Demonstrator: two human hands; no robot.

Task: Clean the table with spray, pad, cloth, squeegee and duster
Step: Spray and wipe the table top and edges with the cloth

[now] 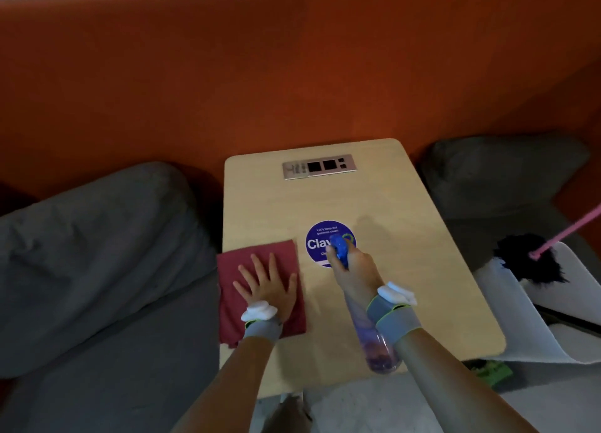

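Orange upholstery [292, 74] fills the upper half of the frame, and a pale wooden table [390, 198] juts from it toward the viewer.

At centre frame the right hand [356, 271] is curled round the neck of a spray bottle [380, 351], fingers wrapped just below its blue spray head [340, 250]. The head points toward the top of the frame. The clear body trails back along the underside of the wrist, its base toward the table's near edge. It holds a purple-tinted liquid. How full it is cannot be told.

Left of that, the left hand [268, 289] lies flat with fingers spread, palm pressed on a red cloth [234, 270]. The cloth is spread at the table's left edge and hangs slightly over it. Both wrists wear grey bands with white pieces on top.

Just beyond the spray head a round purple sticker [320, 234] is partly hidden by it. Farther up, near the table's far end, a metal socket panel [318, 166] is set into the wood.

At right, off the table, a black fluffy duster [533, 266] rests on a white curved seat [553, 328], its pink handle [572, 227] running to the right edge. Something green [491, 371] below the table's lower right corner is too blurred to name. Grey cushions lie at the left [97, 237] and upper right [504, 175].
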